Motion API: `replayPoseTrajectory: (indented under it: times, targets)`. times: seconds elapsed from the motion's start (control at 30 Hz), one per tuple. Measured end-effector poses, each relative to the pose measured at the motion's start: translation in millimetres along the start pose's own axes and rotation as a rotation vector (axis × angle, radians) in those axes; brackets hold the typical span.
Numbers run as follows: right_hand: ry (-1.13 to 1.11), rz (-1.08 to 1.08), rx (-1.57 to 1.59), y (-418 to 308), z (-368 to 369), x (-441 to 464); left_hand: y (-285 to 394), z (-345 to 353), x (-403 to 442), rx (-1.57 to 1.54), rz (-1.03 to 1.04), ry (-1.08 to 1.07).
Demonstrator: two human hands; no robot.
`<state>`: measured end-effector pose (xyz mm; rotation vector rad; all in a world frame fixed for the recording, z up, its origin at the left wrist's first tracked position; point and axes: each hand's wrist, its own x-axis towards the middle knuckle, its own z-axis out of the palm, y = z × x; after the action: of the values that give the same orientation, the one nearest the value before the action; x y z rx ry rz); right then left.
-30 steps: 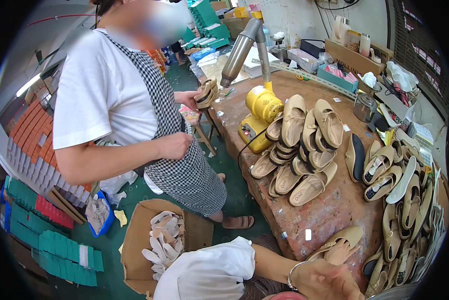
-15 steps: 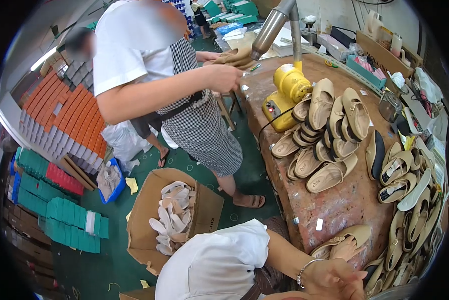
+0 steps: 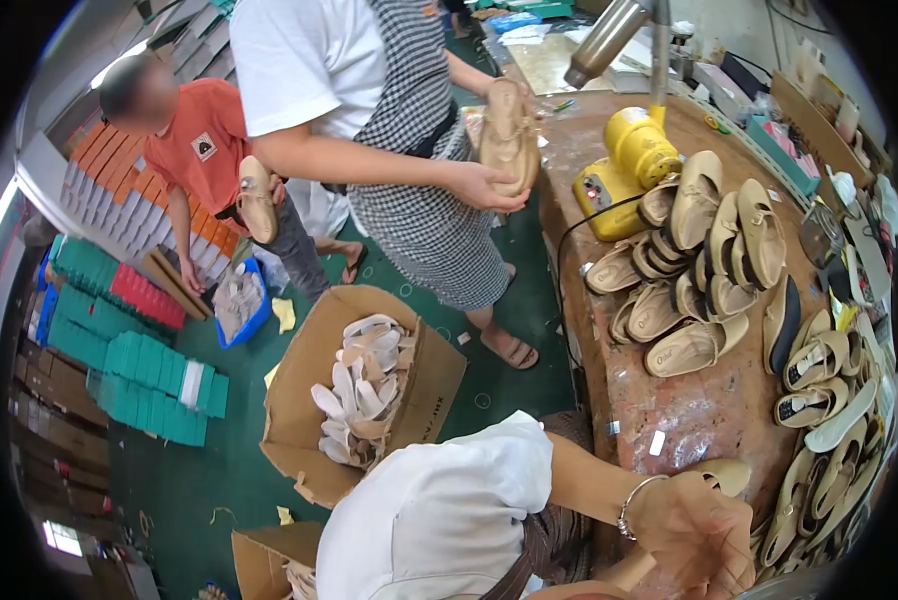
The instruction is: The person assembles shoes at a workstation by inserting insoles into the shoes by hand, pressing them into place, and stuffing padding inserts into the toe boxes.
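Note:
At the lower right, my left hand [image 3: 697,528], with a bracelet at the wrist, is raised over the table edge with its palm up. Its fingers are curled together; anything held between them is too small or hidden to make out. My right forearm [image 3: 629,568] passes below it, and my right hand is hidden behind the left. A beige shoe [image 3: 726,475] lies on the table just beyond my left hand, partly covered by it. Beige shoes [image 3: 684,350] are stacked further along the table [image 3: 609,400], beside a yellow machine [image 3: 637,150] with a metal nozzle.
A person in a checked apron [image 3: 409,90] holds a pair of beige shoes [image 3: 509,140]. Another person in an orange shirt [image 3: 204,130] holds one shoe [image 3: 256,200]. More shoes [image 3: 819,490] line the right side. A cardboard box [image 3: 434,395] of pale pieces stands on the floor.
The view has shifted, so the table sits further right. My left hand's fingers have curled in, and my right hand has gone out of sight behind it. The person in orange has come into view.

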<state>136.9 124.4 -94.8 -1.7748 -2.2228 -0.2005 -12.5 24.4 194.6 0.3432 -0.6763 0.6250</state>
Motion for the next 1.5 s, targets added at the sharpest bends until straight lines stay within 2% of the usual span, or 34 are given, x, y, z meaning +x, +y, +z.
replayPoseTrajectory:
  times: [0.2,0.3,0.57,0.9,1.03,1.1,1.2,1.5]
  targets:
    - [-0.039,-0.081,-0.030,5,-3,-5,5,-11,-3,0.103,0.179,-0.269]
    - [-0.049,-0.126,-0.048,6,-6,-2,13,0,-6,0.093,0.165,-0.386]
    - [-0.088,-0.218,-0.127,20,-26,-12,16,23,-23,0.199,0.266,-0.397]
    - [-0.047,-0.252,-0.208,23,-51,-6,20,50,-36,0.345,0.274,-0.407]
    - [-0.013,-0.260,-0.240,24,-62,4,10,57,-29,0.233,0.293,-0.401]
    - [0.001,-0.268,-0.254,24,-67,8,9,78,-34,0.221,0.365,-0.302]
    - [0.024,-0.275,-0.268,22,-74,14,7,95,-40,0.234,0.303,-0.232]
    - [0.080,-0.267,-0.289,17,-85,20,1,101,-40,0.265,0.292,-0.331]
